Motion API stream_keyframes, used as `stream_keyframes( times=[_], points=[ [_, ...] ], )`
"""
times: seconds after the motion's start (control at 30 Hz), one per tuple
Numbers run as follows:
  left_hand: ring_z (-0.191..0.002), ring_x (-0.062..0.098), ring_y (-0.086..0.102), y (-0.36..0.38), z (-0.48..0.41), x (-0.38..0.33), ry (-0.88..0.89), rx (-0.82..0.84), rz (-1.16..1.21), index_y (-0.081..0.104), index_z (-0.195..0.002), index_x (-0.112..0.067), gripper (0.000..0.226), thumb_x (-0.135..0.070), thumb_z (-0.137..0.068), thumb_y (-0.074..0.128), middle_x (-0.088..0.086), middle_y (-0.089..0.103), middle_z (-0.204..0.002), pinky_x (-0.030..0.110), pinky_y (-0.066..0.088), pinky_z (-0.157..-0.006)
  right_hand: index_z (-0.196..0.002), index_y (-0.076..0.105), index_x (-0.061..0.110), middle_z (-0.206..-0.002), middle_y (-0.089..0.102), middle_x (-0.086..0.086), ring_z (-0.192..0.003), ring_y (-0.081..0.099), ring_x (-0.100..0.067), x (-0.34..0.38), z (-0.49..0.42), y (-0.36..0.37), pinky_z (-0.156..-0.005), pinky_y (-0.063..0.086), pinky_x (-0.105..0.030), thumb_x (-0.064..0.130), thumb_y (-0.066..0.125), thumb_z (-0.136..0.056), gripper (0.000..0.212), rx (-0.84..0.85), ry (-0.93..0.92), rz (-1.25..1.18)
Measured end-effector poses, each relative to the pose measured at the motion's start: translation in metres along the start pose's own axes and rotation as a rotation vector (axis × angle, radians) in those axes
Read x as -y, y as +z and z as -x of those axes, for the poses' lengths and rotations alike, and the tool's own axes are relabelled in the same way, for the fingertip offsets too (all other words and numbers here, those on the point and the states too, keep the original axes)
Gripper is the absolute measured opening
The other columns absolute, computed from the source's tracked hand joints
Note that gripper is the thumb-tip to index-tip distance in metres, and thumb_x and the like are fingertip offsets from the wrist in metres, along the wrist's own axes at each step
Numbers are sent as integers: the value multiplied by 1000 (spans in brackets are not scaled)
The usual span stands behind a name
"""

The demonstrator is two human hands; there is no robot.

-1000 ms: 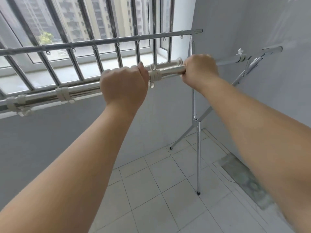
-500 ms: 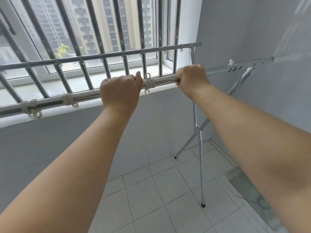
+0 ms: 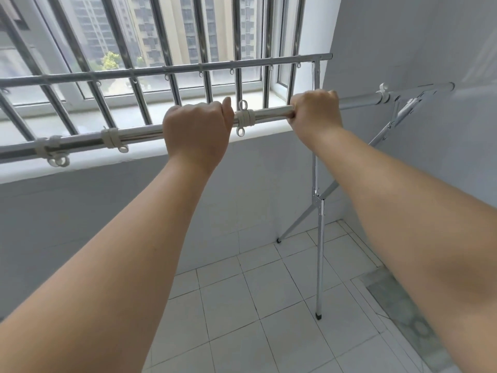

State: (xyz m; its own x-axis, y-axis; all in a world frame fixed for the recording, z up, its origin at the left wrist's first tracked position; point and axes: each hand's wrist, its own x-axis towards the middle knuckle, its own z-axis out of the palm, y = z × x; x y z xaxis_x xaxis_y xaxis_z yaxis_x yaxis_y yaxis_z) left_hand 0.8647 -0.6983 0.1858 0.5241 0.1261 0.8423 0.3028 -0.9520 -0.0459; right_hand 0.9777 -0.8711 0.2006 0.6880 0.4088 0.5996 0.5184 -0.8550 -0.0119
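The shiny round steel rail (image 3: 139,135) of a clothes drying rack runs across the middle of the scene, rising from the left edge towards the right, near the person and in front of a window. The left hand (image 3: 197,130) grips it from above, fingers curled over the top and knuckles towards the camera. The right hand (image 3: 316,111) grips the same rail further right, at the spot where the thick tube gives way to a thinner steel tube (image 3: 360,99). The two hands are apart, each clamped on the rail. A cream plastic clip collar (image 3: 243,117), with one ring above and one below, sits on the rail between them, just beside the left thumb. Two more cream collars (image 3: 113,138) sit on the rail well to the left.

The thinner tube passes through a white plastic joint (image 3: 384,92) on the right, where slanted steel struts meet it. Farther off, a slim second steel rail (image 3: 188,70) with small hanging rings runs parallel, in front of the grey vertical window bars (image 3: 238,36). From its right end an upright steel leg (image 3: 320,251) drops to the white tiled floor (image 3: 269,305) and ends in a black foot. A slanted steel leg (image 3: 298,224) crosses it and reaches the floor by the far wall. A grey patterned strip (image 3: 403,300) lies along the floor on the right.
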Motion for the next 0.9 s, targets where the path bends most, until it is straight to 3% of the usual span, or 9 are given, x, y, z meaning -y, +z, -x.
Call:
stream_keyframes(
  times=[0.07,0.13,0.23,0.3,0.4,0.5,0.7,0.9],
  points=[
    [-56,31,51,-9,4,-1,31,62,9,63,-74,-9,51,-33,-101,27,13,67,-67,37,36,-65,-70,52,16,-77,62,-14,-81,53,-32,-3,4,-2,-82,36,-38,16,49,-86,16,14,-24,9],
    [-78,33,59,-16,3,-1,69,144,76,60,-88,-10,42,-33,-101,28,11,69,-84,41,39,-78,-79,55,11,-87,65,-17,-90,55,-34,-7,7,-5,-84,35,-39,20,50,-89,14,57,-31,20],
    [-105,27,51,-30,-4,9,28,287,262,53,-108,-14,25,-27,-98,35,6,62,-111,40,34,-93,-103,53,8,-103,64,-17,-101,53,-35,-2,5,-13,-87,37,-40,26,52,-90,22,186,-22,93],
    [-115,25,45,-38,-6,19,-6,365,304,51,-118,-15,26,-25,-97,39,5,56,-122,39,32,-97,-115,46,8,-113,59,-18,-108,49,-35,-1,4,-21,-90,39,-42,19,52,-87,30,289,11,190],
    [-120,25,42,-59,3,50,-10,348,200,51,-123,-17,29,-26,-97,40,6,53,-128,40,29,-101,-128,39,7,-129,47,-19,-121,40,-36,17,3,-40,-98,36,-46,11,45,-85,44,422,94,262],
    [-120,26,41,-87,11,94,-75,308,135,53,-122,-16,29,-26,-98,39,7,52,-128,41,27,-102,-134,34,7,-134,39,-21,-125,35,-38,57,8,-62,-101,34,-48,12,45,-87,48,420,76,154],
    [-118,29,43,-131,26,189,-237,308,15,55,-118,-14,32,-29,-98,36,10,55,-122,43,29,-101,-124,46,11,-129,46,-14,-120,42,-32,184,12,-110,-96,40,-43,6,44,-82,42,254,-282,-308],
    [-126,27,39,-173,67,281,-381,404,-87,52,-125,-14,36,-31,-99,35,10,50,-133,41,26,-104,-132,41,15,-133,46,-11,-124,41,-29,319,37,-109,-100,36,-41,29,52,-90,45,283,-541,-449]
  ],
)
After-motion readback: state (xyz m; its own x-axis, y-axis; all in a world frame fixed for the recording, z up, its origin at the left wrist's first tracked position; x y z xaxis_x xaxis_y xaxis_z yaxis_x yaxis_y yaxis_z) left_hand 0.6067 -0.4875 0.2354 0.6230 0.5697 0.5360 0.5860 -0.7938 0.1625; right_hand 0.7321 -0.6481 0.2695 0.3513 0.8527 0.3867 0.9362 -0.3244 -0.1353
